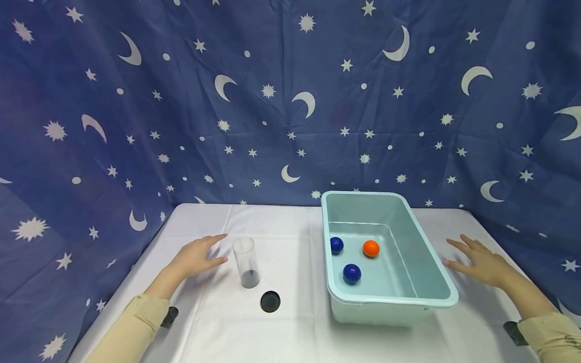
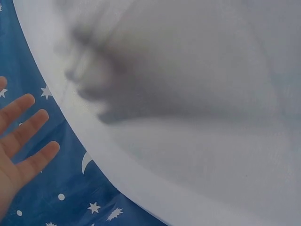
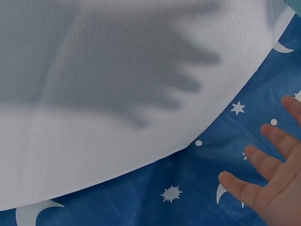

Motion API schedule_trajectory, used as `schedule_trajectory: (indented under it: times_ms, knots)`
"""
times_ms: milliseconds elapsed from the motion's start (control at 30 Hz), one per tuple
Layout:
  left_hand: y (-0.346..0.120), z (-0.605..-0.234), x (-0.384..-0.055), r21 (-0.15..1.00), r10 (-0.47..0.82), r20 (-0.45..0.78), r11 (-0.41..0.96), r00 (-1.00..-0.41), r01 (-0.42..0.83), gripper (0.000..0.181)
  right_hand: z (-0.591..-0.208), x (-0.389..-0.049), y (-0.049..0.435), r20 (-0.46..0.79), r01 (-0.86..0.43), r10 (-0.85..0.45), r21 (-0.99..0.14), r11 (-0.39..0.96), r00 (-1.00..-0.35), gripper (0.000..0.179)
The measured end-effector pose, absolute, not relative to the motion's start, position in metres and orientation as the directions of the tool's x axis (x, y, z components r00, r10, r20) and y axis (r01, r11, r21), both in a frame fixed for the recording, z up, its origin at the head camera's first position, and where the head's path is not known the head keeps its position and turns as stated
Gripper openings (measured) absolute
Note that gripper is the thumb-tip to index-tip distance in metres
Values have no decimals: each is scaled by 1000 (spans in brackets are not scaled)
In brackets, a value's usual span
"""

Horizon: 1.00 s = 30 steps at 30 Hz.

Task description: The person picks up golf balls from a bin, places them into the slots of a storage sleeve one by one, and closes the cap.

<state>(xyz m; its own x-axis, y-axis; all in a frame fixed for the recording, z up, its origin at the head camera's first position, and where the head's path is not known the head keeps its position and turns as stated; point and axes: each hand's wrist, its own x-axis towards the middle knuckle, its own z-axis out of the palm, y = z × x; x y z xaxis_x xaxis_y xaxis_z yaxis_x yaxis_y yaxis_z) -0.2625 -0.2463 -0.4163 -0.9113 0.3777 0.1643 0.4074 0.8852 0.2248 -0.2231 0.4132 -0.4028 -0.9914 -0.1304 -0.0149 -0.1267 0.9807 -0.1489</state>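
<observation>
In the head view my left hand (image 1: 194,257) hovers above the table, fingers spread, just left of a clear cylinder (image 1: 246,259) with a dark grey bottom. A round black disc (image 1: 270,301) lies on the cloth in front of that cylinder. My right hand (image 1: 481,264) is held in the air to the right of a pale green plastic bin (image 1: 436,272), touching nothing. Inside the bin are an orange ball (image 1: 370,248) and two dark blue balls, one nearer the front (image 1: 351,273) and one by the left wall (image 1: 336,245). Both wrist views show straight, parted fingers.
A white cloth (image 1: 290,333) covers the table. Behind and along both sides hangs a dark blue curtain (image 1: 272,116) printed with white moons and stars. The bin's walls rise well above the balls.
</observation>
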Motion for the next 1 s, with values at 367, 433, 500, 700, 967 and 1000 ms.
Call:
schedule_trajectory:
  times_ms: [367,433,500,700,967,1000]
  knots:
    - [-244,-418,-264,223,390,199,875,-899,429,39,-399,-224,409,-67,-97,-107,-148,984,-992,75]
    - [-244,-418,-264,230,389,192,875,-901,427,37,-399,-224,409,-74,-88,-99,-148,985,-992,74]
    - [-244,-419,-265,241,387,186,873,-903,424,35,-398,-224,410,-77,-84,-96,-141,986,-992,73]
    - [-245,-421,-263,264,392,171,866,-904,425,31,-393,-226,410,-82,-84,-97,-146,986,-992,72]
    - [-245,-429,-258,351,397,167,831,-902,431,28,-393,-225,408,-30,-104,-112,-192,976,-993,65]
    - [-245,-430,-258,363,394,169,827,-903,429,28,-393,-224,408,-11,-112,-117,-200,973,-993,63]
